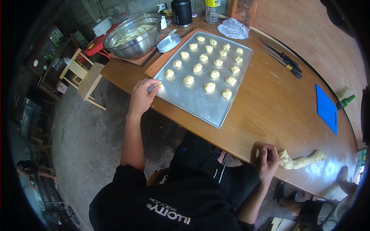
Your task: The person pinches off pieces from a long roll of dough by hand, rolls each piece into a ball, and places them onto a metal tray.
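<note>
My left hand is at the near left corner of a metal baking tray, thumb and fingers closed round a small dough ball on the tray. Rows of similar pale dough balls, such as one dough ball, sit spaced apart across the tray. Near the table's front edge, my right hand is curled, its thumb pressed to the fingers. Whether anything is inside it is hidden. Just right of that hand lies a long, lumpy rope of dough.
A large steel bowl stands at the back left, by a round tin. Knives, a blue sheet and a green bottle lie to the right. Another person's hand rests at the table's right end.
</note>
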Demonstrator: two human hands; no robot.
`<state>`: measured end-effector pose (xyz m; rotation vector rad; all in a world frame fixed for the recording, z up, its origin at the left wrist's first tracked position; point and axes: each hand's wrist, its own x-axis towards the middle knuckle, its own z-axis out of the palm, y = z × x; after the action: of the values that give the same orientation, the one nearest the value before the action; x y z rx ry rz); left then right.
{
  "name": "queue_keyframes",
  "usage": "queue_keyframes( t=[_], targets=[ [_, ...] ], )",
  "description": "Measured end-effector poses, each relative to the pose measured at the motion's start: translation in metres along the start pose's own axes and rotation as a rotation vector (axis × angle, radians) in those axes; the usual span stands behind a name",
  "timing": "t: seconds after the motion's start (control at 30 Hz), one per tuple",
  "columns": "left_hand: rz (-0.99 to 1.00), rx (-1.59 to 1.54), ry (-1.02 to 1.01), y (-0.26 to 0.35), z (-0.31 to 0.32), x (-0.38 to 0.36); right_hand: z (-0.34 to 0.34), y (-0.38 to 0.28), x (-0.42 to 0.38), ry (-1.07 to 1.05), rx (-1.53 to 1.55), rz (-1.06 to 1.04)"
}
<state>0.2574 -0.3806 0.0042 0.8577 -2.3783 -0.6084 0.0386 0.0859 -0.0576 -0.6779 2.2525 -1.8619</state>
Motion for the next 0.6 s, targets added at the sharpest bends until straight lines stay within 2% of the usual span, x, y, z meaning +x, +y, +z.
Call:
queue_keyframes(
  t=[0.13, 0.2, 0.23, 0.27, 0.3, 0.37, 0.43, 0.5, 0.57, 0.6],
  targets=[
    [0.134, 0.086, 0.008, -0.011, -0.002, 0.001, -0.010, -0.009, -0.005, 0.013, -0.018, 0.015],
    [0.277, 0.067, 0.030, -0.007, -0.010, 0.005, -0.035, -0.012, -0.007, 0.113, -0.215, -0.246],
    [0.208, 0.092, 0.041, 0.000, -0.015, 0.001, -0.053, -0.015, -0.011, 0.227, -0.143, -0.183],
    [0.269, 0.148, 0.086, 0.006, -0.021, 0.001, -0.073, -0.024, -0.014, 0.270, -0.246, -0.182],
    [0.255, 0.099, 0.113, 0.011, -0.021, 0.002, -0.094, -0.034, -0.012, 0.320, -0.360, -0.177],
    [0.125, -0.264, 0.132, 0.018, -0.003, 0.001, -0.114, -0.044, -0.004, 0.259, -0.714, -0.258],
    [0.146, -0.431, 0.015, 0.068, 0.022, -0.010, -0.106, -0.037, 0.001, 0.101, -0.775, -0.236],
    [0.346, -0.622, -0.206, 0.145, 0.062, -0.033, -0.109, -0.007, 0.006, 0.007, -0.987, -0.348],
    [0.526, -0.745, -0.509, 0.222, 0.097, -0.055, -0.114, -0.005, 0.010, -0.024, -0.998, -0.276],
    [0.688, -0.675, -0.570, 0.246, 0.118, -0.060, -0.116, -0.006, 0.009, -0.068, -0.995, -0.210]
  ],
)
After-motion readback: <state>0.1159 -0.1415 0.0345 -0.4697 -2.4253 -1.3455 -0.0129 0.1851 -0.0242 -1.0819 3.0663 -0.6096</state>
